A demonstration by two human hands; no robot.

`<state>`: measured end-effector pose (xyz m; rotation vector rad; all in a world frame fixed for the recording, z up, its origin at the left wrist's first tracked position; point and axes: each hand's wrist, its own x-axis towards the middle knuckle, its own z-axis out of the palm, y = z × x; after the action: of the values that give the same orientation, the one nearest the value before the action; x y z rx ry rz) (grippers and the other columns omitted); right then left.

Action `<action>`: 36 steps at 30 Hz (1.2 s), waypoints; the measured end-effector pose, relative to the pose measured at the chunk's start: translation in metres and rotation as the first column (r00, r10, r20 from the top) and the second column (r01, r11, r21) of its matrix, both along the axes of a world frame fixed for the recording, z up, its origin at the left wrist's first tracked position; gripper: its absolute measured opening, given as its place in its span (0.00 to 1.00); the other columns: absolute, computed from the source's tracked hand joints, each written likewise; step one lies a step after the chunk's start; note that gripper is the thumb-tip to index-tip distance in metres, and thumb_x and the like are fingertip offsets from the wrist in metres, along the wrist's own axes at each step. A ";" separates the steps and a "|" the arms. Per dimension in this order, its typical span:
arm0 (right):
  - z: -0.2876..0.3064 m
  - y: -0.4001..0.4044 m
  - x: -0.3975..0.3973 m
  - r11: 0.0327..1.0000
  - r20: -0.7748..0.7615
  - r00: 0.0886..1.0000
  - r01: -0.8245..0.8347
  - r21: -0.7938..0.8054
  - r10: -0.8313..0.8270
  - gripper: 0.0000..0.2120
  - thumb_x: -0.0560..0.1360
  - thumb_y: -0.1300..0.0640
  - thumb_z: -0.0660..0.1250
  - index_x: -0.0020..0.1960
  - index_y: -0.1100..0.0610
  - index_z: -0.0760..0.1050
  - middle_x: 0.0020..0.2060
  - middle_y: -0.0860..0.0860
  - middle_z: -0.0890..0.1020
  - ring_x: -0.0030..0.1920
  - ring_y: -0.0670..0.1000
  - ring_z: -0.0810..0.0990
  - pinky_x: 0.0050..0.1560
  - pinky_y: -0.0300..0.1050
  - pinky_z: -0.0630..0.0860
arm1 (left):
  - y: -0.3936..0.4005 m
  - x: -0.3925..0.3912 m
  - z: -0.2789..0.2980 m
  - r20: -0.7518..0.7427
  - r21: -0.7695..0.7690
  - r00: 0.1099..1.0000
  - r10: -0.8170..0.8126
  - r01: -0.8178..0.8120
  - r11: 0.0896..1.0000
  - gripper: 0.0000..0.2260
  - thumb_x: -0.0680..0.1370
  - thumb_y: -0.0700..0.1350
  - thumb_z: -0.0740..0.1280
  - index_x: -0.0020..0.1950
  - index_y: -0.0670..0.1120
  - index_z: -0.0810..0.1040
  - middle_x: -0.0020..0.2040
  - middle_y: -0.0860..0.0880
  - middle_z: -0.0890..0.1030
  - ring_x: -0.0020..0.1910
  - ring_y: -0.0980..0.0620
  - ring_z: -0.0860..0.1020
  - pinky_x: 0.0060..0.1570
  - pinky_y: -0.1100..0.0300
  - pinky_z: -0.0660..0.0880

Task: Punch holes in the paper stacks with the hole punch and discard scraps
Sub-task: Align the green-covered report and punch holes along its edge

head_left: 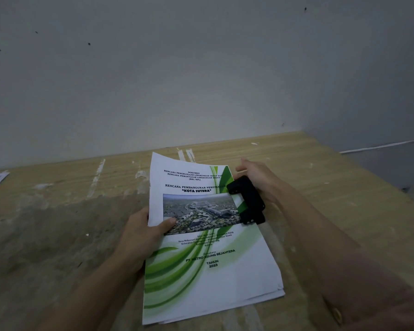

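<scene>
Paper stack point(208, 247) lies on the wooden table point(58, 223), left hand point(141, 231) pinching its left edge to steady it while right hand point(261, 181) grasps the black hole punch point(247, 200) seated over its right edge.

Two bare forearms, left hand point(139, 231) and right hand point(261, 177) (no sleeves)

A worn wooden desk point(58, 211) with white paint smears lies under the grip; a pale wall point(177, 68) rises beyond.
</scene>
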<state>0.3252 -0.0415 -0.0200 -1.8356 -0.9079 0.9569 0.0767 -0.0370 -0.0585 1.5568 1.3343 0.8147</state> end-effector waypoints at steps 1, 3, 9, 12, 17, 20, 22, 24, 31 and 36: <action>0.001 0.000 0.000 1.000 0.008 1.000 -0.009 -0.008 0.009 0.20 0.80 0.44 0.50 0.53 0.56 0.74 0.56 0.57 0.80 0.55 0.57 0.79 0.63 0.56 0.73 | 0.001 0.000 0.000 0.004 -0.008 1.000 0.001 -0.001 1.000 0.08 0.72 0.41 0.71 0.48 0.38 0.77 0.42 0.42 0.80 0.39 0.45 0.77 0.39 0.55 0.71; 0.001 0.000 0.000 1.000 0.031 0.999 -0.024 -0.015 0.024 0.20 0.80 0.44 0.50 0.52 0.56 0.74 0.57 0.56 0.79 0.56 0.57 0.79 0.63 0.56 0.73 | 0.002 0.001 -0.001 0.016 -0.024 1.000 0.011 -0.010 1.000 0.09 0.72 0.40 0.71 0.49 0.38 0.78 0.43 0.41 0.81 0.39 0.45 0.78 0.40 0.55 0.72; -0.002 -0.001 -0.003 0.999 0.134 0.990 -0.042 -0.007 0.042 0.17 0.78 0.48 0.55 0.49 0.59 0.76 0.48 0.58 0.80 0.48 0.57 0.80 0.52 0.50 0.75 | 0.001 0.003 -0.001 0.054 -0.066 0.998 0.017 -0.013 0.998 0.08 0.72 0.39 0.71 0.49 0.39 0.77 0.41 0.43 0.81 0.39 0.44 0.78 0.40 0.54 0.74; -0.003 -0.003 -0.006 0.997 0.244 0.968 -0.071 0.025 0.063 0.15 0.79 0.51 0.54 0.42 0.59 0.72 0.40 0.56 0.73 0.39 0.53 0.71 0.40 0.45 0.66 | 0.000 0.003 0.000 0.044 -0.058 0.999 0.017 -0.015 0.998 0.07 0.73 0.40 0.70 0.49 0.40 0.77 0.41 0.44 0.81 0.39 0.44 0.79 0.40 0.55 0.74; 0.000 -0.003 -0.011 0.994 0.418 0.906 -0.099 0.047 0.071 0.21 0.81 0.53 0.51 0.30 0.57 0.58 0.27 0.52 0.64 0.28 0.50 0.62 0.30 0.43 0.59 | -0.001 0.004 0.000 0.047 -0.036 0.999 0.020 -0.018 0.999 0.07 0.73 0.40 0.70 0.49 0.41 0.76 0.39 0.47 0.80 0.37 0.46 0.78 0.37 0.57 0.73; 0.002 -0.006 -0.013 0.995 0.454 0.887 -0.098 0.020 0.079 0.20 0.80 0.54 0.54 0.29 0.58 0.60 0.27 0.53 0.66 0.28 0.51 0.64 0.30 0.43 0.61 | -0.002 0.003 -0.001 0.038 -0.015 0.999 0.010 -0.009 1.000 0.09 0.73 0.41 0.70 0.51 0.42 0.76 0.43 0.45 0.81 0.42 0.43 0.79 0.42 0.53 0.75; 0.001 -0.008 -0.014 0.993 0.487 0.868 -0.116 -0.001 0.102 0.18 0.78 0.56 0.58 0.34 0.66 0.71 0.34 0.61 0.76 0.34 0.58 0.74 0.36 0.45 0.69 | -0.003 0.001 0.000 0.054 -0.007 0.998 0.019 -0.019 1.000 0.09 0.73 0.41 0.70 0.52 0.43 0.75 0.42 0.47 0.80 0.41 0.45 0.79 0.42 0.53 0.75; -0.003 -0.011 -0.012 0.990 0.529 0.839 -0.139 -0.013 0.125 0.16 0.77 0.56 0.61 0.48 0.70 0.78 0.47 0.65 0.81 0.49 0.62 0.79 0.42 0.46 0.72 | -0.003 -0.002 0.001 0.061 0.009 0.997 0.045 -0.046 0.999 0.09 0.73 0.40 0.70 0.52 0.43 0.75 0.41 0.48 0.80 0.41 0.45 0.79 0.43 0.53 0.76; 0.001 -0.015 -0.027 0.987 0.762 0.646 -0.143 0.070 0.039 0.20 0.77 0.48 0.60 0.62 0.61 0.71 0.60 0.57 0.78 0.59 0.58 0.75 0.60 0.52 0.71 | 0.008 -0.053 0.014 0.071 0.043 0.980 0.185 -0.188 0.981 0.09 0.72 0.42 0.71 0.48 0.41 0.75 0.42 0.42 0.79 0.38 0.45 0.78 0.45 0.50 0.76; 0.032 -0.025 -0.087 0.946 0.154 0.970 -0.223 0.236 0.190 0.22 0.75 0.50 0.66 0.64 0.59 0.70 0.53 0.52 0.78 0.49 0.50 0.77 0.47 0.43 0.74 | 0.009 -0.069 0.039 0.228 0.085 0.948 0.223 -0.247 0.965 0.09 0.73 0.44 0.69 0.50 0.41 0.75 0.38 0.48 0.78 0.35 0.51 0.77 0.34 0.60 0.72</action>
<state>0.2383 -0.0664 0.0115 -1.6210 -1.2634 0.8115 0.0074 -0.0284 -0.0198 1.3627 1.3470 1.1921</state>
